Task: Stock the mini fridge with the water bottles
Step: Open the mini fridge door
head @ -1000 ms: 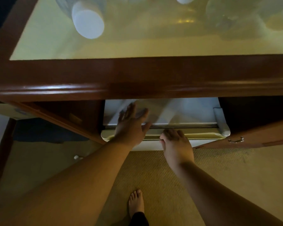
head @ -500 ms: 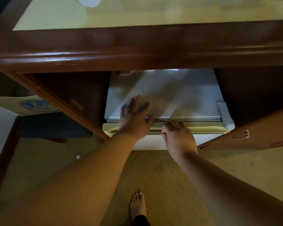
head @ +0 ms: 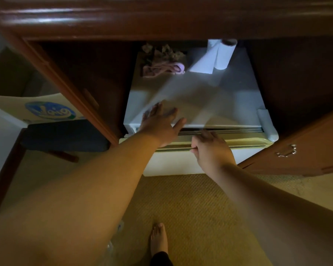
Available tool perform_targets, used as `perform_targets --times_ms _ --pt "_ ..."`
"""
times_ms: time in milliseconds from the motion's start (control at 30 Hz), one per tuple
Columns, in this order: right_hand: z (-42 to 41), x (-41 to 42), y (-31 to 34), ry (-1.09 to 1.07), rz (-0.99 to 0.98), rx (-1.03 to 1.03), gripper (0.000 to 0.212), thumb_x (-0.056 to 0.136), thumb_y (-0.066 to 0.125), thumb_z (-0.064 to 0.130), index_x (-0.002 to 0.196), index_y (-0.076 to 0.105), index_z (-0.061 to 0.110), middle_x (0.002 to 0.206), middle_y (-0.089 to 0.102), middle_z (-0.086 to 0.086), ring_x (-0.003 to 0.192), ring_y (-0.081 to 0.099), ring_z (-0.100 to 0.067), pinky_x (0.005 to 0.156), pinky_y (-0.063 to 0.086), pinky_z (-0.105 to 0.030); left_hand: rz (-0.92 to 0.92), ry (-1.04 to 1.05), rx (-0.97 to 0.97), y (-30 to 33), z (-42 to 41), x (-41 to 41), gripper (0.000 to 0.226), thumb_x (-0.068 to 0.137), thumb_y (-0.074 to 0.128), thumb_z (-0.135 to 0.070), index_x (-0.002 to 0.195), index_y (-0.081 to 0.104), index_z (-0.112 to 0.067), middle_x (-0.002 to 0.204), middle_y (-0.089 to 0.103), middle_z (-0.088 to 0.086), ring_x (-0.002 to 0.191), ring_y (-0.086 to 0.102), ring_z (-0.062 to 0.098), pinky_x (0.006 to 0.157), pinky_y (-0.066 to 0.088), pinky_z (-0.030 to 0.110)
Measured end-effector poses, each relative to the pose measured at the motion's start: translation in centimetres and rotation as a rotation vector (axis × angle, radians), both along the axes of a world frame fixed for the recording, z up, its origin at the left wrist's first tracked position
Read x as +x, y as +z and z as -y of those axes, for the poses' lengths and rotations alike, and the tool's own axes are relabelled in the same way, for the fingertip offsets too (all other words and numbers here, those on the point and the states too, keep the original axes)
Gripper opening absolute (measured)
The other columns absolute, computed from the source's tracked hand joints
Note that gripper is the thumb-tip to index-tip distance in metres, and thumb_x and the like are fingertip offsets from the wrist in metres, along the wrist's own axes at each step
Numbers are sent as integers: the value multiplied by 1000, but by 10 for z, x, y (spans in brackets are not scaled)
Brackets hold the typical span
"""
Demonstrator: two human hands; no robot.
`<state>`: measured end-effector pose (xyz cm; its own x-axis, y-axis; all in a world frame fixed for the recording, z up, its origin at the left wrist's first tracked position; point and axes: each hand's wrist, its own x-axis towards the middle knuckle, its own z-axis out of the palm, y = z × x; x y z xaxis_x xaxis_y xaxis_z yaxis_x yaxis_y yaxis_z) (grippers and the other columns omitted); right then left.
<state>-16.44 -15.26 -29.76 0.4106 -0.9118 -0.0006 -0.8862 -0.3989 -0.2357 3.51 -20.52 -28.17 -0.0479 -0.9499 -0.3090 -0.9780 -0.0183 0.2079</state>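
Note:
The white mini fridge [head: 210,96] stands inside a dark wooden cabinet, seen from above. My left hand [head: 159,124] lies flat on the fridge top near its front left corner, fingers spread, holding nothing. My right hand [head: 210,148] is curled over the cream top edge of the fridge door [head: 248,142], fingers hooked behind it. A narrow dark gap shows between the door and the fridge body. No water bottle is clearly in view; small clear glints low on the left are too blurred to name.
A paper towel roll [head: 224,54] and a crumpled cloth [head: 161,63] sit at the back of the fridge top. An open cabinet door with a metal handle [head: 286,150] juts out on the right. A dark-seated chair [head: 65,135] stands left. My bare foot [head: 159,239] is on the woven mat [head: 200,217].
The view has tipped downward, so the glass tabletop with the bottles has left the frame and the back of the fridge top has appeared. Both hands have stayed at the fridge's front edge.

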Motion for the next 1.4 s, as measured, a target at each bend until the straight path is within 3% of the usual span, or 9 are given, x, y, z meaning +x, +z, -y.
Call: perform_targets --times_ms 200,400,533,633,800,967,1067,1200,1400 --pt "-59 -40 -5 127 88 -49 10 90 69 23 93 60 20 100 54 -2 94 52 -26 74 51 -43 26 -4 40 0 5 -2 67 99 19 -69 161 14 -45 174 -5 -1 159 -8 23 122 6 62" --pt "-99 -79 -8 80 248 -23 10 86 67 26 93 68 20 94 55 5 88 50 -14 70 45 -29 127 -14 -14 -14 -3 -2 65 103 20 -66 162 2 -47 173 -13 7 159 -8 32 124 3 58" --pt "-118 -106 -3 -90 380 -114 11 92 66 26 91 69 15 88 69 4 71 62 -6 55 45 -20 205 -6 -53 -25 -8 -8 67 101 15 -70 161 -6 -48 172 -14 9 159 -9 32 125 2 58" --pt "-131 -120 -1 -212 386 -187 10 93 69 22 100 67 15 93 70 1 75 73 -14 51 54 -28 269 51 -71 -27 -13 -23 72 99 10 -73 162 -7 -42 172 -11 10 159 -6 35 124 1 62" --pt "-131 -125 12 -625 142 -26 47 93 63 36 136 46 24 120 41 -7 57 47 -25 43 31 -23 179 -140 -203 -28 -39 -69 75 99 14 -72 164 3 -36 173 -8 7 159 -5 33 126 2 58" --pt "-131 -145 17 -751 -40 -67 59 92 61 39 147 45 23 124 41 -10 109 48 -32 63 37 -32 177 -156 -186 -36 -46 -100 80 97 13 -76 164 2 -34 172 -13 13 158 -9 35 127 4 53" --pt "-124 -160 9 -783 -128 69 71 98 49 47 159 26 21 137 45 -9 124 45 -32 87 47 -44 250 -146 -264 -43 -50 -106 86 93 13 -80 164 0 -32 171 -9 18 158 -5 38 127 5 55" --pt "-120 -182 -5 -750 -120 146 77 102 43 50 163 9 18 168 24 -8 153 23 -34 124 25 -53 266 -146 -322 -48 -52 -105 91 90 13 -84 163 -5 -34 171 -5 19 158 -1 40 126 8 57" --pt "-112 -219 -6 -662 -131 106 79 100 43 59 164 11 25 169 23 -5 156 19 -32 127 16 -53 256 -156 -341 -47 -53 -102 91 89 17 -85 163 -5 -36 171 -3 19 158 0 41 126 10 59"
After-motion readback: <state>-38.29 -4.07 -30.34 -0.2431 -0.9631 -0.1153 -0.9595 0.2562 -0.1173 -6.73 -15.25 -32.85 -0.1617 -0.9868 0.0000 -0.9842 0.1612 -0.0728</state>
